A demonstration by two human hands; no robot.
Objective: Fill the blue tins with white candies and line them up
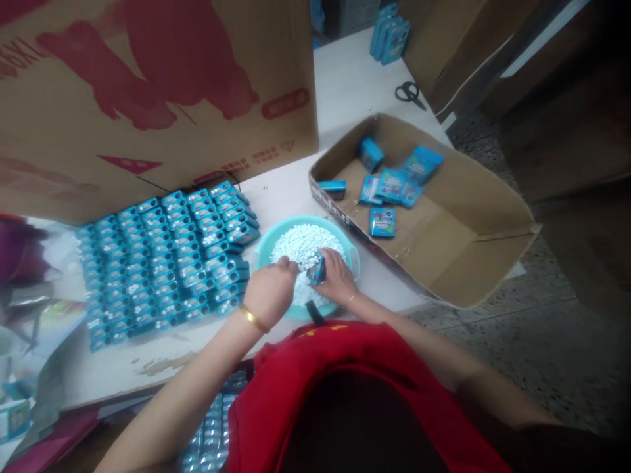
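Here, in the head view, a small blue box (318,269) is held in the right hand (336,279), pinched between thumb and fingers near the centre of the frame. The left hand (271,290), with a gold bangle (255,320) worn at its wrist, is curled narrow around a thin implement (302,268), whose shape is mostly hidden; its end is brought close beside the box. Both hands are placed over a turquoise bowl (305,220), which is filled with small white pellets (308,240) and is set on the white tabletop (350,79).

At centre left, many blue boxes (167,256) are lined up in close rows, with white pellets seen at the openings of some. Behind them, the upper left is taken up by a large cardboard box (217,79) printed in red. To the right of the bowl, several blue packs (389,186) are scattered inside an open cardboard tray (473,256). Toward the upper right, black-handled scissors (408,92) are laid on the tabletop, and farther up a few blue packages (390,36) are stood together. At the lower left of centre, wrapped packs (213,427) are partly seen below the tabletop's edge.
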